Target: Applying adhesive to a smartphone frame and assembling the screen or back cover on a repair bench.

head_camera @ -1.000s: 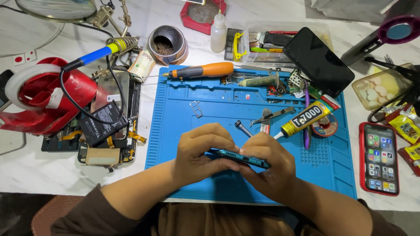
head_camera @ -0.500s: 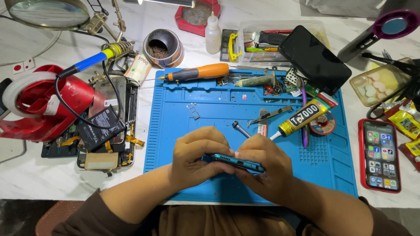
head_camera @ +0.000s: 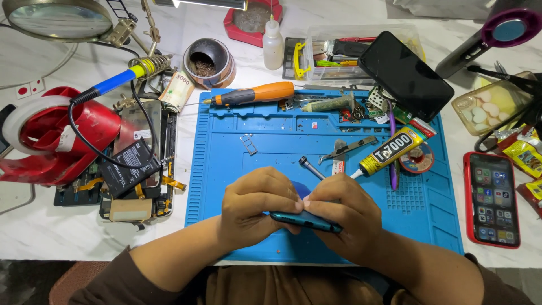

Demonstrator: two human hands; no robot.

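Little has changed since a second ago — the slim teal-edged phone [head_camera: 306, 221] is still pinched edge-up between the left hand [head_camera: 255, 208] and right hand [head_camera: 345, 219], both closed on it, above the blue silicone work mat [head_camera: 226, 169]; a blue pick seems tucked behind it.

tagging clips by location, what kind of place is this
Most likely a phone repair bench: a blue repair mat, a soldering iron, a glue tube and an opened phone lie about, while both hands grip a phone.
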